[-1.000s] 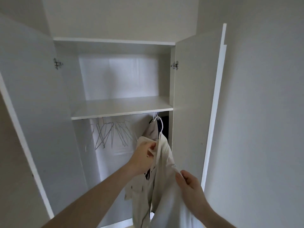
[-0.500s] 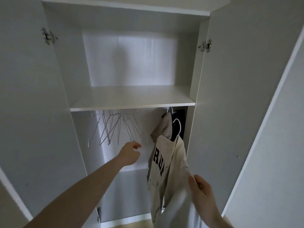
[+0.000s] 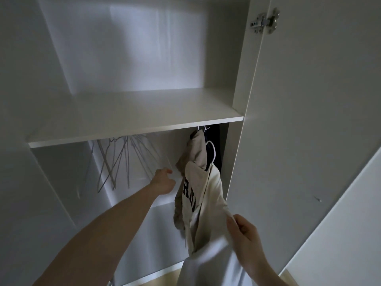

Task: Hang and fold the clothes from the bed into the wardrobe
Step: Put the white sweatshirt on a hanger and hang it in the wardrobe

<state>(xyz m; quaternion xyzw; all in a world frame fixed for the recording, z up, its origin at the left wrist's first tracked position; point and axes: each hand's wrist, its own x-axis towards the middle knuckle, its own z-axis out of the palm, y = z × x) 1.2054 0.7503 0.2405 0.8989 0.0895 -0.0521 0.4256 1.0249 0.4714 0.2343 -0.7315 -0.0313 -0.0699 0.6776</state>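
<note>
Since the earlier frame, the left hand (image 3: 164, 181) was reached deeper into the wardrobe (image 3: 132, 116), fingers loosely apart just beside the wire hangers (image 3: 121, 159). Rightward, the cream garment (image 3: 203, 195) was seen hung below the shelf, its fabric pinched by the right hand (image 3: 244, 236).

An open white wardrobe (image 3: 239, 79) holds a cream sweatshirt (image 3: 198, 182) hanging beside empty wire hangers (image 3: 119, 162). The left hand (image 3: 164, 181) reaches toward the hangers. The right hand (image 3: 245, 234) pinches the sweatshirt's edge.
</note>
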